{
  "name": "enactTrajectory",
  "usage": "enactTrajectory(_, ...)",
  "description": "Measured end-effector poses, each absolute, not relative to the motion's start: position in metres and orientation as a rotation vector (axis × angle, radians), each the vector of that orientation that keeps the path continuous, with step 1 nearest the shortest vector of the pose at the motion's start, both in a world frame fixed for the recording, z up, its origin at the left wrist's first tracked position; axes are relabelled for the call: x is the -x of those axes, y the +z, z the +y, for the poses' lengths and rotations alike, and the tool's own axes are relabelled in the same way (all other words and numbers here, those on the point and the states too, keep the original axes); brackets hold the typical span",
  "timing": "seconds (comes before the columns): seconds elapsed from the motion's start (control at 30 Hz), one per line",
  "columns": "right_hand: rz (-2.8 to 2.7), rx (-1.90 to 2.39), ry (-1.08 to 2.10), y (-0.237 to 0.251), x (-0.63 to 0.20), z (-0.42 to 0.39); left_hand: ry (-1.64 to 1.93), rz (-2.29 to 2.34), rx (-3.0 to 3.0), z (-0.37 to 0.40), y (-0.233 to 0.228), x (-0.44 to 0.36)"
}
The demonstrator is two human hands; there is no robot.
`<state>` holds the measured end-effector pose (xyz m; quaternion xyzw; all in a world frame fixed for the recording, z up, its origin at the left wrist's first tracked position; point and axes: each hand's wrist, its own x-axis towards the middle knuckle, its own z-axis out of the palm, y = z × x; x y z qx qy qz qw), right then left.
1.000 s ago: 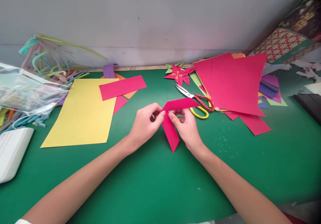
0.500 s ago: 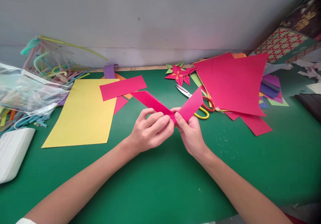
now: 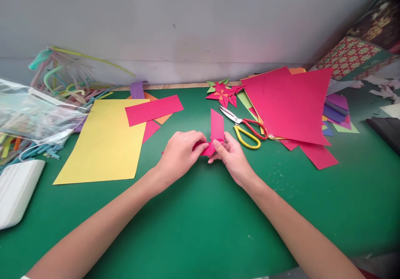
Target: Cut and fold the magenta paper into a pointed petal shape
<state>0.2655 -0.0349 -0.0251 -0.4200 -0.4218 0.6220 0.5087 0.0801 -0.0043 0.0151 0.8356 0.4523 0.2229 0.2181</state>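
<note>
Between my hands is a folded red paper strip (image 3: 217, 124), one arm of it pointing up and away from me. My left hand (image 3: 184, 150) pinches the strip's other arm near the fold, and its fingers cover most of that part. My right hand (image 3: 233, 156) grips the fold with the thumb on top. Just beyond the right hand lie scissors (image 3: 236, 120) with one red and one yellow handle, blades apart. Farther back rests a red folded-paper star (image 3: 222, 95) with green points behind it.
A yellow sheet (image 3: 103, 141) lies to the left, with a flat red strip (image 3: 154, 110) overlapping it. Red sheets (image 3: 290, 104) are stacked at the right. Pipe cleaners and a clear plastic bag (image 3: 34, 112) occupy the far left, near a white object (image 3: 18, 191).
The red strip has turned in my hands: its right arm now points upward and its left arm lies lower, largely behind the left hand. My left hand has shifted slightly left.
</note>
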Motion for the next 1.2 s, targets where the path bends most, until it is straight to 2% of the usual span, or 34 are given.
enactTrajectory(0.13, -1.012, 1.088, 1.488, -0.024, -0.268, -0.033, 0.655, 1.268, -2.120, -0.001, 0.015, -0.077)
enactTrajectory(0.33, -0.963, 1.198, 1.347, -0.029, -0.275, -0.028, 0.511, 1.312, -2.143, 0.015, 0.017, -0.060)
enactTrajectory(0.43, -0.922, 1.200, 1.305, -0.031, -0.278, -0.026, 0.653, 1.321, -1.956, 0.026, 0.016, -0.050)
enactTrajectory(0.57, -0.778, 1.163, 1.247, -0.032, -0.281, -0.022, 1.000, 1.193, -1.408, 0.035, 0.012, -0.049)
enactTrajectory(0.7, -0.624, 1.128, 1.272, -0.034, -0.281, -0.020, 0.963, 0.894, -1.093, 0.026, 0.004, -0.064)
enactTrajectory(0.87, -0.679, 1.100, 1.391, -0.033, -0.270, -0.028, 0.692, 0.979, -1.234, 0.003, -0.009, -0.087)
enactTrajectory(1.03, -0.860, 1.168, 1.425, -0.029, -0.263, -0.035, 0.751, 1.191, -1.441, -0.009, -0.012, -0.092)
enactTrajectory(1.2, -0.907, 1.190, 1.407, -0.028, -0.265, -0.035, 0.778, 1.193, -1.448, -0.011, -0.014, -0.093)
